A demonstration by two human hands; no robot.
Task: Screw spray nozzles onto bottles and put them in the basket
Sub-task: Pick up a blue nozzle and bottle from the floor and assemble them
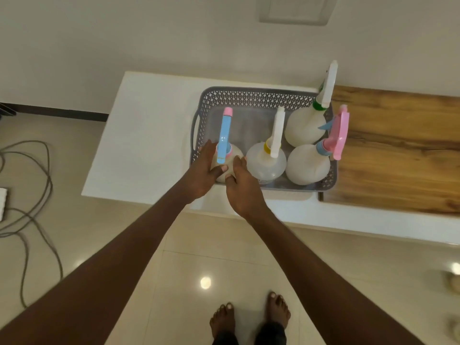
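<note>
Partly hidden: btl [230,155] behind hands.

Sitting upright in grey perforated basket [249,98] | four round whitish bottles | blue-nozzled bottle [225,135] front-left, white-nozzled bottle [267,163] beside it, pink-nozzled bottle [307,165] front-right, green-collared bottle [305,125] standing behind

White counter [149,135] with wood slab [398,155] against plain wall [149,33]; glossy beige tile floor [199,257], grey cable [37,195] left.

I stand barefoot in a home room: glossy beige floor tiles [224,265], a white low table [149,125] with a wooden top [398,155], loose cables [32,190].
</note>
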